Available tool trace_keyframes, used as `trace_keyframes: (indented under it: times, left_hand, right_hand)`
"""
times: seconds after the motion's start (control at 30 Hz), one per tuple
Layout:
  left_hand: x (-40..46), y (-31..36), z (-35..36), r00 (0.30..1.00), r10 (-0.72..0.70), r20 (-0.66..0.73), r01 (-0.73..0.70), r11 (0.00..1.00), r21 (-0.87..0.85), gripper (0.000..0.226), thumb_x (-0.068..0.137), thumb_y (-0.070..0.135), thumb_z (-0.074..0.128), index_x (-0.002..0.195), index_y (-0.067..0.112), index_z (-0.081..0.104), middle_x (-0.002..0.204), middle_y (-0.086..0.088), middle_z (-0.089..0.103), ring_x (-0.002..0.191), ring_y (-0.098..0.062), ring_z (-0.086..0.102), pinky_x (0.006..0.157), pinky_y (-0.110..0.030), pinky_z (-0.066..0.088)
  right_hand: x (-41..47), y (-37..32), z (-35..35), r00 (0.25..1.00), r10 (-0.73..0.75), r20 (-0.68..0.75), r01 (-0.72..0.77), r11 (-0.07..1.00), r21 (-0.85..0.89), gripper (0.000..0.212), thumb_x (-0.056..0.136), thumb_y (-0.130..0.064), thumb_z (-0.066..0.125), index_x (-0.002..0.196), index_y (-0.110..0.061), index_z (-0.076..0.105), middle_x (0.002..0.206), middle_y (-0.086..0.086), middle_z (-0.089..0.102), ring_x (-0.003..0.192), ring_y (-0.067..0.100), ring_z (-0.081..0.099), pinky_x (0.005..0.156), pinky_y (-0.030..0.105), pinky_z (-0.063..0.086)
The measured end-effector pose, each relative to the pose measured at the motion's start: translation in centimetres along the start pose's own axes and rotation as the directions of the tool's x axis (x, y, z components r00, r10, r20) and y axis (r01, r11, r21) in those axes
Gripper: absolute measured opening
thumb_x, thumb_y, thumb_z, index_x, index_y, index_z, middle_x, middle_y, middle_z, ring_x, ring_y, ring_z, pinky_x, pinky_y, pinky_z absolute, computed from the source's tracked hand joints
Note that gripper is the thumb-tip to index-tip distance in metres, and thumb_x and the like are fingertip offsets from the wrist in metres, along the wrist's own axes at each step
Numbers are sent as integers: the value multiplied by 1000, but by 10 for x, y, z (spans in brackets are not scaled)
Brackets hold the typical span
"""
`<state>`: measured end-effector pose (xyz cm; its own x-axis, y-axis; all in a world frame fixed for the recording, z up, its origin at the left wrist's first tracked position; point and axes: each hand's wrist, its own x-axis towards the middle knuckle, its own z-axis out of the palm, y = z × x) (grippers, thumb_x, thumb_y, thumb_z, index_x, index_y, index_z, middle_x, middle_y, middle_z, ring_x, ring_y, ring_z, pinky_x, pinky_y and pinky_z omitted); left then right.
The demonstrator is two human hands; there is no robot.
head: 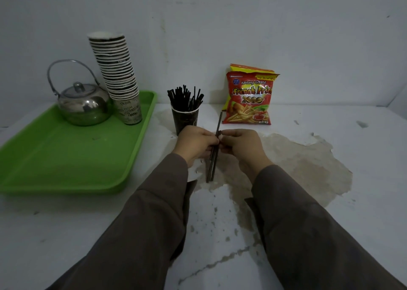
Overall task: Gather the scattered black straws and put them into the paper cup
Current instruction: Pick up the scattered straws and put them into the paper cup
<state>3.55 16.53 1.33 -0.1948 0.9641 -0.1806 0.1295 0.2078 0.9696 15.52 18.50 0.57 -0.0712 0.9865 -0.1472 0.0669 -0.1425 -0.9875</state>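
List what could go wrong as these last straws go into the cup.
1. The paper cup is already crowded with straws; pushing the held bundle in could tip it.
2. Left hand and right hand grip the bundle mid-length, so a loose straw might slip out.

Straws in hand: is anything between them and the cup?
Nothing visible does. Both hands pinch the straws just in front of the cup. The cup already holds many straws, so the opening is crowded. The snack bag stands off to the right, clear of the path.
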Motion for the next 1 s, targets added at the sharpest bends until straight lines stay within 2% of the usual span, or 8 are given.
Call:
trace_keyframes:
  times: [0.1,0.23,0.33,0.5,0.63,0.77,0.9,1.0]
  left_hand:
    - [-4,2,-5,999,43,8,-43,999,5,11,78,0,65,89,-3,67,77,-15,67,67,-21,67,61,-25,58]
    - [-7,6,-14,992,128,-2,-127,984,128,7,76,5,69,83,6,70,71,-6,65,62,-11,59,57,-17,51]
    - [-11,13,-20,984,176,12,-176,974,146,4,76,7,70,79,9,69,70,-4,65,62,-10,61,54,-13,52]
    - [-19,34,-36,960,281,14,-281,954,106,12,75,4,71,73,14,65,69,-7,66,60,-11,64,58,-17,57]
    - [-21,57,-57,933,353,-65,-346,933,103,14,75,1,70,83,11,64,70,-7,65,60,-12,64,52,-14,54]
    - [-16,79,-79,866,487,-112,-455,862,224,35,77,1,66,106,20,58,74,-10,68,66,-20,68,63,-26,58]
    - [-5,98,-95,785,593,-179,-520,788,328,17,84,8,56,96,20,58,77,-6,68,66,-16,69,66,-28,58]
    - [5,105,-102,770,610,-188,-524,772,359,14,89,11,48,87,15,61,78,-3,67,69,-15,67,71,-29,57]
  right_hand:
    - [-3,-5,0,999,14,50,-17,998,54,21,85,1,59,104,8,65,82,14,67,67,17,61,67,25,56]
    - [-10,-15,-1,995,19,96,-23,999,37,12,84,-5,63,92,1,68,76,8,67,67,15,61,61,19,56]
    - [-15,-26,1,993,-28,111,27,1000,11,5,83,-8,64,82,-5,67,71,3,65,63,12,60,54,17,55]
    - [-19,-52,7,983,-142,120,140,990,23,7,84,-7,62,80,-4,67,71,5,63,61,12,60,55,19,55]
    - [-16,-76,14,968,-247,39,246,969,29,11,86,-12,62,75,-12,65,74,1,61,66,12,54,62,26,50]
    - [-8,-105,25,921,-386,-46,389,919,65,10,88,-7,59,84,-1,66,74,7,64,62,12,57,56,18,55]
    - [2,-132,38,857,-505,-108,512,857,60,4,86,-3,60,84,-1,62,71,9,65,59,15,62,61,26,58]
    - [11,-143,47,830,-539,-141,549,835,35,5,84,-3,62,88,-6,59,78,12,68,62,17,63,64,30,59]
